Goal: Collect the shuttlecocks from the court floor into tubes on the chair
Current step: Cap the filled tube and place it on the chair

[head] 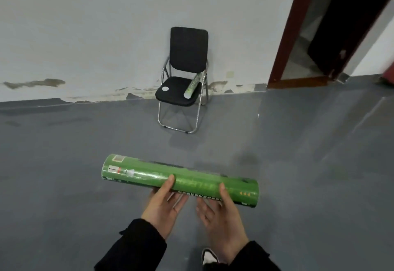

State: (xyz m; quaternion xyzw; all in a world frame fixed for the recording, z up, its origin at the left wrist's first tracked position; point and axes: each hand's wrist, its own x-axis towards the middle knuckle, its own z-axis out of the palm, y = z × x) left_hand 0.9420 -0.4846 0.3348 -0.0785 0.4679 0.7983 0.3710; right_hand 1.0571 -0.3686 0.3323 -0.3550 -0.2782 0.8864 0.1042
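Observation:
A long green shuttlecock tube (149, 171) lies level across both my hands, low in the middle of the view. My left hand (163, 203) holds it from below with the thumb over its near side. My right hand (221, 215) grips it the same way, further right. Ahead stands a black folding chair (188, 50) against the wall. On its seat lie a second green tube (193, 86), at the right side, and a small white round lid (165, 88) at the left. No shuttlecock shows on the floor.
The grey court floor (298, 153) stretches between me and the chair. A stained white wall (85, 25) runs behind it. An open doorway with a dark red frame (286, 36) is at the upper right. My shoe (209, 257) shows at the bottom edge.

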